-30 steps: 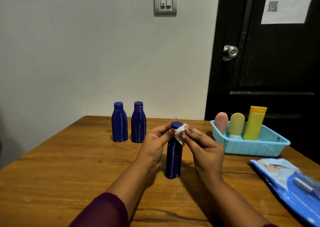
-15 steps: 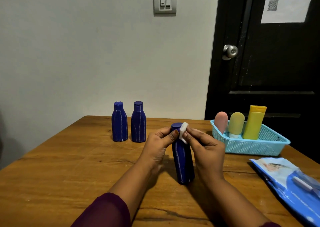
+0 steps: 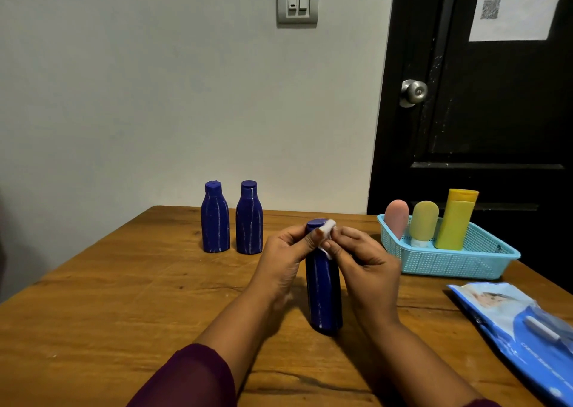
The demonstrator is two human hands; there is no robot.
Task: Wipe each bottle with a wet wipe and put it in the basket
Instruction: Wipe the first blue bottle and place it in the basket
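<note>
At the middle of the brown wooden counter (image 3: pixel 124 298), a dark blue plastic bottle streaked with white (image 3: pixel 324 292) stands close to upright. Its base seems to rest on the wood, and its long axis runs from base at 6 o'clock to cap at 12 o'clock, the top leaning slightly toward 11. The hands are drawn together at its top. The left hand (image 3: pixel 285 261) is curled round the neck from 9 o'clock and steadies it, while the right hand (image 3: pixel 366 264) comes in from 3 o'clock and pinches a small crumpled white wet wipe (image 3: pixel 327 231) against the cap and shoulder. The step in hand looks to be the wiping of this bottle, with white streaks showing down its body. The light blue perforated plastic basket (image 3: pixel 449 261) sits at 2 o'clock from the bottle, well apart, so the right hand is nearer for the transfer, though the left one grips the bottle. Inside the basket a pink rounded tube (image 3: pixel 396 217), a pale yellow-green rounded tube (image 3: pixel 424 223) and a tall yellow plastic bottle (image 3: pixel 455 220) stand in a row. A second dark blue streaked bottle (image 3: pixel 215 217) and a third dark blue streaked bottle (image 3: pixel 249 217) stand side by side at 11 o'clock, apparently not yet wiped. A blue wet-wipe packet (image 3: pixel 521 329) lies at 4 o'clock.
</note>
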